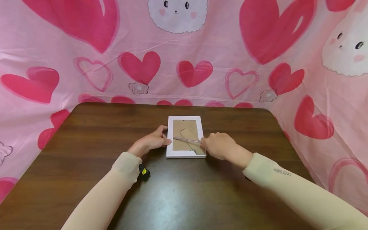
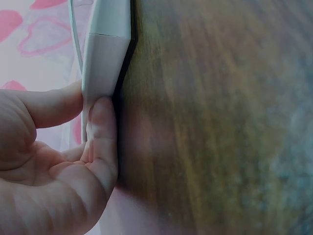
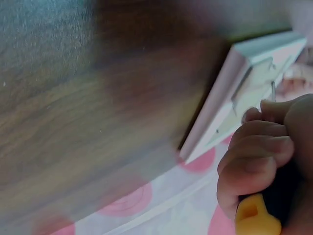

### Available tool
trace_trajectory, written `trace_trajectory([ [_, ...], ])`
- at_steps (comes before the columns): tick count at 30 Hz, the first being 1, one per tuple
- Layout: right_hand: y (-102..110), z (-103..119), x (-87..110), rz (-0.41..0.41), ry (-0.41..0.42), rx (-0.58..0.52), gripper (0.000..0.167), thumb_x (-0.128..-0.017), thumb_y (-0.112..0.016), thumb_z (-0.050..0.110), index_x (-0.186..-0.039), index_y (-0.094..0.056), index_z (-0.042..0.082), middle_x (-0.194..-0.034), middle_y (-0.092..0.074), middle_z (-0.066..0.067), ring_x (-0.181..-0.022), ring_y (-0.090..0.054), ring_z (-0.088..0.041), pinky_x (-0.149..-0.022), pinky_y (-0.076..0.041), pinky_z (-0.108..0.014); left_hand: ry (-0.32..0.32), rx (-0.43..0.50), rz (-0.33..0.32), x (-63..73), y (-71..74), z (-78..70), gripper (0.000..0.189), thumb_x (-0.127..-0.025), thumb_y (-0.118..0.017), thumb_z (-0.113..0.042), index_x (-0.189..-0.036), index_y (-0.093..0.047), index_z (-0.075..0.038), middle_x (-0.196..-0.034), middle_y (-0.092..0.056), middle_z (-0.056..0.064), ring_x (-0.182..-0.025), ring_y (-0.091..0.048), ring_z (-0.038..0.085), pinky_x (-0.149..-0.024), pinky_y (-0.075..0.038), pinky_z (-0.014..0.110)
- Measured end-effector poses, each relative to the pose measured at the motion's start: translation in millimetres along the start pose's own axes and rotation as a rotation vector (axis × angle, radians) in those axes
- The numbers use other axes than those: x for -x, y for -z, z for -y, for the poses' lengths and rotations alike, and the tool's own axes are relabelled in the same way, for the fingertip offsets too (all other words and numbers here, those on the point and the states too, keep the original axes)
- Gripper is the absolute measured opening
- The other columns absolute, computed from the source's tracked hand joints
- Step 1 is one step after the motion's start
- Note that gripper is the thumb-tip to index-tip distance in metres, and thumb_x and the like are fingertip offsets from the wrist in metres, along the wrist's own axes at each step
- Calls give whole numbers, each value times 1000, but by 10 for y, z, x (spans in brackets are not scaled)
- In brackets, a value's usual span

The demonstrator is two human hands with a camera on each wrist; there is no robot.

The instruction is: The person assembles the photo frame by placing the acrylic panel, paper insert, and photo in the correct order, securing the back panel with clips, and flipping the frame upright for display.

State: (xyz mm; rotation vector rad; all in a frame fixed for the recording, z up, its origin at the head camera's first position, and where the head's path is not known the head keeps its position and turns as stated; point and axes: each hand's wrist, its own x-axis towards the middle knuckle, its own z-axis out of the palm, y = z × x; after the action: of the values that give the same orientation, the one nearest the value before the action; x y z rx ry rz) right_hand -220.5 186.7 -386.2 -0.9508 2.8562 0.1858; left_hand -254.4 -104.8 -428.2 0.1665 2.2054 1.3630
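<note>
A white picture frame (image 1: 184,118) lies back side up on the table, showing its brown backing board (image 1: 179,126) and a slanted stand flap (image 1: 189,135). My left hand (image 1: 152,139) pinches the frame's left edge, thumb on top and fingers curled against the side wall (image 2: 105,61). In my right hand (image 1: 219,145) is a screwdriver (image 3: 257,220) with a black and yellow handle, most of it hidden by the fingers. Its thin metal shaft (image 1: 187,140) crosses the backing and the flap, with the tip near the left inner edge of the frame.
The dark wooden table (image 1: 161,198) carries the frame. Behind it and on both sides hangs a pink cloth (image 1: 169,41) with hearts and white faces. A black strap device with a yellow mark (image 1: 144,172) sits at my left wrist.
</note>
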Motion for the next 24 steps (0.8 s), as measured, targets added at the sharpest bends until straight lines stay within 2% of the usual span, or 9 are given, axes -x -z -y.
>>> trace_trajectory([
  [3,44,-83,31,0,-30,-51,29,-109,-57,35,-86,-63,18,-64,-54,2,-60,-58,-21,-58,-51,-42,0,-7,4,15,-11,1,73,-106,-63,-19,-162,-19,-6,-113,-51,14,-116,-62,32,-114,-41,52],
  [7,107,-218,98,-7,-74,-103,34,-111,-49,39,-88,-67,21,-69,-57,4,-72,-66,-25,-67,-54,-47,0,-18,-8,11,-10,7,73,-105,-64,-19,-162,-21,-7,-115,-52,14,-115,-62,32,-113,-41,52],
  [10,150,-299,156,-37,-69,-98,37,-111,-48,38,-83,-67,23,-70,-61,5,-77,-70,-29,-68,-55,-51,-10,-8,-15,12,13,18,73,-105,-63,-17,-162,-20,-6,-112,-51,14,-114,-64,32,-113,-42,52],
  [14,219,-384,293,-74,-55,-92,40,-111,-49,37,-74,-59,23,-65,-55,6,-71,-67,-24,-62,-52,-48,-15,7,-12,21,13,28,72,-105,-63,-15,-162,-20,-5,-110,-50,14,-114,-65,32,-114,-42,52],
  [17,272,-450,406,-90,-44,-82,39,-110,-54,38,-73,-53,24,-61,-47,8,-63,-60,-17,-57,-47,-43,-9,5,-10,20,4,30,72,-105,-64,-16,-162,-21,-6,-113,-51,14,-115,-64,33,-114,-41,53],
  [24,330,-539,577,-137,-5,-52,35,-107,-60,38,-75,-56,26,-58,-44,11,-58,-53,-13,-55,-44,-40,8,2,-11,-4,11,23,72,-105,-64,-18,-162,-21,-7,-115,-51,15,-117,-63,33,-116,-40,54],
])
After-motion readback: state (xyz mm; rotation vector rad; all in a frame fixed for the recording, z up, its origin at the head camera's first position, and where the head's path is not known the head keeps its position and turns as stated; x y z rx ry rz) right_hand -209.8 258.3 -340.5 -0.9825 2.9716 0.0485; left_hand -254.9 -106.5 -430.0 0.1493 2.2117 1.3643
